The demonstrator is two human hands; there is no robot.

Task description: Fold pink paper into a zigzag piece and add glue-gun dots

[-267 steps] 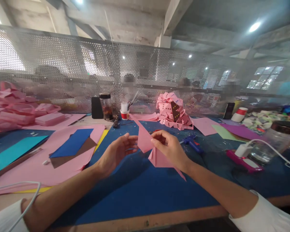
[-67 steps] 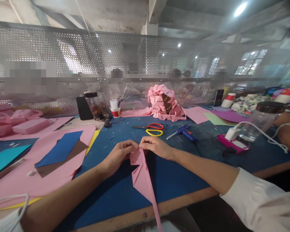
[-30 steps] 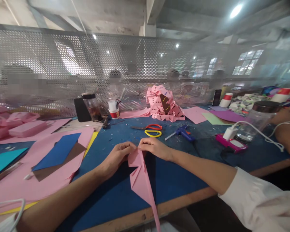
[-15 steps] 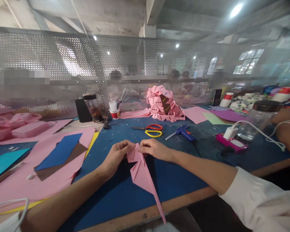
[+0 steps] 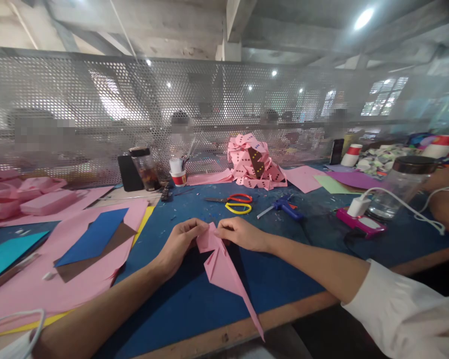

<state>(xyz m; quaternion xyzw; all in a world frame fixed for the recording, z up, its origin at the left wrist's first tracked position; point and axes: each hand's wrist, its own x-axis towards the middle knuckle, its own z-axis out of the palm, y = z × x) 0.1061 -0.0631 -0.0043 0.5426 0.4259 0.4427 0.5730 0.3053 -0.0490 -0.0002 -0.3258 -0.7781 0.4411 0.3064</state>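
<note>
Between my two hands is a folded piece of pink paper [image 5: 224,271], its long narrow tail pointing down towards the table's front edge. My left hand [image 5: 185,242] pinches its upper left corner between thumb and fingers. On the upper right edge, my right hand [image 5: 243,233] pinches the same paper. Beyond my fingers lie scissors [image 5: 238,204] with one red and one yellow handle loop. A blue glue gun [image 5: 287,206] rests to their right. At the back stands a pink folded-paper model [image 5: 252,162] with dark dots and a brown patch.
Pink sheets [image 5: 93,294] bear a blue paper piece [image 5: 95,237] at the left, near pink paper boxes [image 5: 47,199]. A jar [image 5: 145,169] and paper cup [image 5: 178,174] line the perforated screen [image 5: 205,94]. Right are a magenta power strip [image 5: 361,223], clear jar [image 5: 396,192] and another person's arm [image 5: 447,209].
The paper's lower tail has swung slightly to the right and up. Both hands keep their pinch in nearly the same place, and the view has shifted a little.
</note>
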